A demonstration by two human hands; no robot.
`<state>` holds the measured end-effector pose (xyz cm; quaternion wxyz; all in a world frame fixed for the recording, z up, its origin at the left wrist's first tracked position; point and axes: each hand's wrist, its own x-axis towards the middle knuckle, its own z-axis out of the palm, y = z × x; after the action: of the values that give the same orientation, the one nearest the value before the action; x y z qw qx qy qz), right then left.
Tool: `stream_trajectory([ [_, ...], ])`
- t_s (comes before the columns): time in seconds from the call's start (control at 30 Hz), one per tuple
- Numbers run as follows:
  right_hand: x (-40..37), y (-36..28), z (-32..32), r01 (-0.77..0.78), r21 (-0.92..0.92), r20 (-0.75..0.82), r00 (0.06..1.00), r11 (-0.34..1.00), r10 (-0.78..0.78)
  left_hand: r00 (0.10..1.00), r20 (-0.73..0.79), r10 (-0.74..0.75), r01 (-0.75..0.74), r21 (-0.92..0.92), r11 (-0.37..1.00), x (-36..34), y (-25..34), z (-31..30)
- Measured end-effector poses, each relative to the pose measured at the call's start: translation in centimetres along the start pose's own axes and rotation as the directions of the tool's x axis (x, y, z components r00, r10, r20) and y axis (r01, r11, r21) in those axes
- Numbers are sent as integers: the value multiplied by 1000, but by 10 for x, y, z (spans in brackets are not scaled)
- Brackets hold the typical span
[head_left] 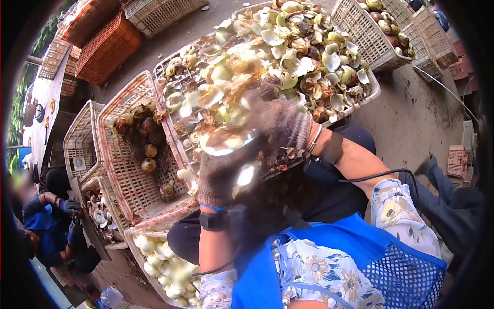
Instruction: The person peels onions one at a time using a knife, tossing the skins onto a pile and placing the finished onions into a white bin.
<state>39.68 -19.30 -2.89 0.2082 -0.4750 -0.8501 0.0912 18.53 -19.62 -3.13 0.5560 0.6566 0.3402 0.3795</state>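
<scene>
Both my hands wear brown, dirty knitted gloves and work close together over a large crate (378, 85) heaped with onion peels (309, 67). A blurred patch smears the middle of the view. My left hand (215, 180) is closed at the crate's near side, below a pale, shiny rounded shape (229, 141) that I cannot name. Extending from the right, my right hand (282, 126) has its fingers curled inward among the peels. What either hand grips is hidden by the blur. A bright glint (246, 175) shows between the hands.
Left of the peel crate stands a crate (146, 201) with several dark-skinned onions (149, 134). Peeled white onions (170, 273) fill another below it. Onion-filled crates (360, 38) stand at upper right, orange crates (105, 49) at upper left. A co-worker (56, 221) sits at left.
</scene>
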Motion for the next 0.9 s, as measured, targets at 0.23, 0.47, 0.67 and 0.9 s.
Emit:
stream_trajectory([
  [0.23, 4, 38, 19, -6, -83, 24, 1000, 997, 8, 987, 120, 105, -135, 279, 951, 18, -19, 0],
  [0.47, 17, 15, -40, -611, 121, -27, 785, 782, 618, 952, -92, -291, 239, -370, 898, 2, -17, -6],
  [0.67, -24, -24, 46, -18, 381, -291, 947, 924, 138, 946, -269, -179, 167, -66, 984, -7, -2, 11],
  [0.9, -37, -38, 62, -172, 347, -141, 962, 922, 233, 933, -221, -285, 177, -408, 896, -54, -2, -2],
])
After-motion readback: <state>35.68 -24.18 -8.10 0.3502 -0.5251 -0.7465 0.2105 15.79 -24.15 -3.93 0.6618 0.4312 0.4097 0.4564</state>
